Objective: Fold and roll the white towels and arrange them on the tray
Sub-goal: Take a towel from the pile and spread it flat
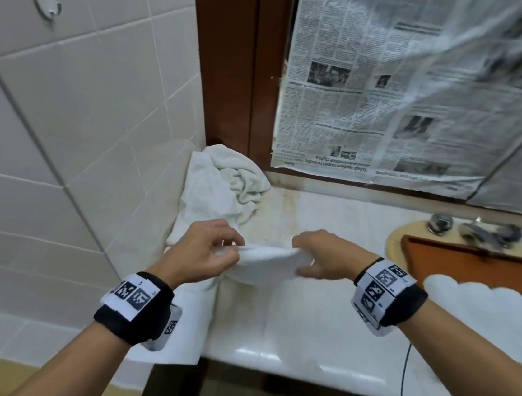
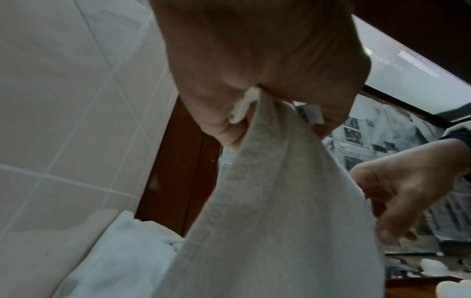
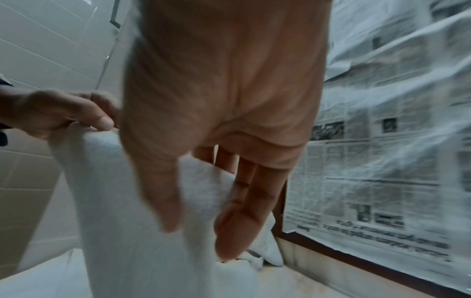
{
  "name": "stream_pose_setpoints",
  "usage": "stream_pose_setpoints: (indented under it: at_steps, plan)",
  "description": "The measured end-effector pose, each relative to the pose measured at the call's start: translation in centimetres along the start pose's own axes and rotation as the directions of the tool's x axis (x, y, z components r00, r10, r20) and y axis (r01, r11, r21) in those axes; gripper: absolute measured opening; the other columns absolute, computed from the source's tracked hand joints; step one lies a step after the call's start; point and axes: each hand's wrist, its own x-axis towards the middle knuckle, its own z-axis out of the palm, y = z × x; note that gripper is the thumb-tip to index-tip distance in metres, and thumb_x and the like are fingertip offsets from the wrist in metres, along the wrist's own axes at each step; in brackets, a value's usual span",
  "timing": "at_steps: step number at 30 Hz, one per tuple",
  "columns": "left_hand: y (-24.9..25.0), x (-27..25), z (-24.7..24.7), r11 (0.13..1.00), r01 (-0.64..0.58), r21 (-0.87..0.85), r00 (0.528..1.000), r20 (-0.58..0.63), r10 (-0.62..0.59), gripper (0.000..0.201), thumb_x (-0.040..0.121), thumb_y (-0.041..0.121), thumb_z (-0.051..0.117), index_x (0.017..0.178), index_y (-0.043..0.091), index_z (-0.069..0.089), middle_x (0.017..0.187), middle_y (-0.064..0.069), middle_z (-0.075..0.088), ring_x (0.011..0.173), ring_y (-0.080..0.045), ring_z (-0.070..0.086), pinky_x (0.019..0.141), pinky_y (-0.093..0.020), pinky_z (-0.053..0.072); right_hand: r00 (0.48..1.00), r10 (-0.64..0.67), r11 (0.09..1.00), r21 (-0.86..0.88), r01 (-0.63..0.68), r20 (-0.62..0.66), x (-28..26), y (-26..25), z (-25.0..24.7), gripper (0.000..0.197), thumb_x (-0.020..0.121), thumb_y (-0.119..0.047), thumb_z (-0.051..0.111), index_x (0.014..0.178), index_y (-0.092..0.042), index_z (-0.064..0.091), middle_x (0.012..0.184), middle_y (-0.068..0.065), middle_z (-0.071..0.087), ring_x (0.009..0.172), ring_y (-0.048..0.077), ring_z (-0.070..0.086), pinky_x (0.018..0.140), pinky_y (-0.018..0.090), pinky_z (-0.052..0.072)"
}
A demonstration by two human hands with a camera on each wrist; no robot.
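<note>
Both hands hold a white towel (image 1: 265, 263) stretched between them above the desk (image 1: 303, 333), near its left end. The left hand (image 1: 201, 253) pinches one corner; the right hand (image 1: 324, 257) has thumb and long fingers loosely round the other end. A wall closes the left side; open desk lies toward the front edge. A crumpled towel pile (image 1: 221, 190) sits in the back corner, a wooden tray (image 1: 473, 264) with rolled towels (image 1: 484, 308) to the right. Only the left wrist view shows the pinched hem (image 2: 244, 106).

You will find legible print only on the grey, plastic-covered newspaper sheet (image 1: 379, 91) taped over the mirror: at its lower edge an upside-down headline, partly readable as "leaders urged to unite". The remaining columns are too blurred to read.
</note>
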Motion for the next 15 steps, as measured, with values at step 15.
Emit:
stream_pose_setpoints:
  at_steps: [15]
  plan:
    - [13.5,1.4,-7.8,0.95,-0.311,0.006,0.949,-0.056,0.311,0.013,0.073,0.023,0.058,0.076,0.018,0.069,0.075,0.001,0.063,0.071,-0.014,0.06,0.065,-0.021,0.042,0.812,0.265,0.953,0.271,-0.138,-0.521,-22.3,-1.3,-10.9,0.012,0.084,-0.018,0.077,0.079,-0.017,0.067,0.062,-0.015,0.061,0.054,0.003,0.052,0.052,0.013,0.037]
